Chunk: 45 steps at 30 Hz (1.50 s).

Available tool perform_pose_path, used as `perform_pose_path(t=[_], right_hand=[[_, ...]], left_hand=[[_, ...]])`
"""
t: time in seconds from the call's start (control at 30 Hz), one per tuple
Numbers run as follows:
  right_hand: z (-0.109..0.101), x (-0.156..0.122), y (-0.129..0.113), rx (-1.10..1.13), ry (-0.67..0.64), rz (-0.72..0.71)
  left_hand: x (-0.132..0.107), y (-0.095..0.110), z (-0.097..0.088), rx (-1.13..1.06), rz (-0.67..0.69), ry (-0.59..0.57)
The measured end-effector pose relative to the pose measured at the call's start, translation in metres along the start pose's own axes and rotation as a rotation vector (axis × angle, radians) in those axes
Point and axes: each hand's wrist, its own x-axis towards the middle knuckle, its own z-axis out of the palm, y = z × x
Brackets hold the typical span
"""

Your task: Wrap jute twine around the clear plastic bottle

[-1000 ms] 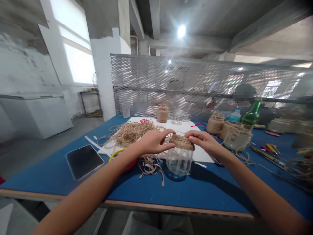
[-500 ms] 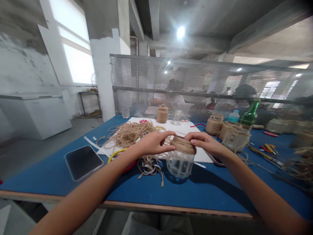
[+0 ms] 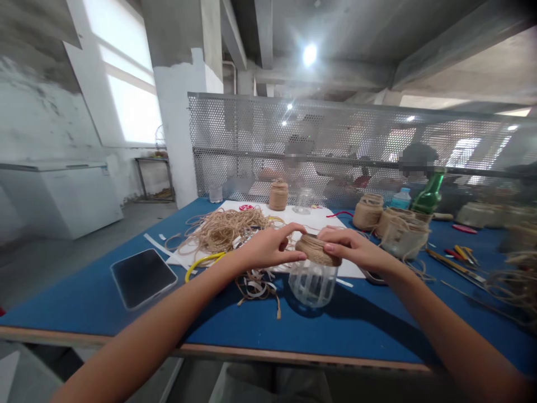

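Note:
A clear glass jar with brown twine wound around its upper part stands slightly tilted on the blue tabletop. My left hand is curved at the jar's left side, thumb on the twine band and index finger up by the rim. From the right, my right hand grips the wrapped neck, its thumb pressed on the front of the twine and its fingers over the top. Left of the jar, a loose heap of twine lies on white paper, with paper scraps and twine ends in front.
A tablet-like dark-screened device lies at left. Behind stand a twine-wrapped jar and a clear jar. At right are more wrapped jars, a green bottle and yellow-handled tools. A perforated metal screen borders the table.
The jar has tipped and shifted slightly right. Both hands moved a little right with it, and my right thumb sits lower on the twine band.

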Motion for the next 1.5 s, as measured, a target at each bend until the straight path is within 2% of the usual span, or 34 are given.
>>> perform_pose_path(t=[0.33, 0.57, 0.87, 1.0, 1.17, 1.27, 1.5], right_hand=[[-0.006, -0.001, 0.004, 0.083, -0.077, -0.053], [-0.008, -0.001, 0.008, 0.104, -0.098, -0.052], [-0.011, -0.004, 0.012, 0.124, -0.133, -0.056], [-0.012, -0.003, 0.013, 0.100, -0.127, -0.066], [-0.007, -0.002, 0.004, -0.035, -0.005, 0.021], [-0.005, -0.003, -0.002, -0.059, 0.014, 0.031], [-0.007, -0.004, -0.001, -0.033, 0.001, 0.010]], left_hand=[[0.000, -0.010, -0.004, -0.010, -0.003, -0.033], [0.001, -0.018, -0.006, 0.045, -0.030, -0.008], [0.002, -0.022, 0.011, -0.222, -0.028, -0.075], [0.002, -0.015, 0.013, -0.232, -0.004, -0.055], [0.001, 0.004, 0.014, -0.142, -0.013, -0.009], [0.000, 0.012, 0.014, -0.082, -0.044, 0.020], [0.001, 0.009, 0.014, -0.025, -0.043, 0.025]])
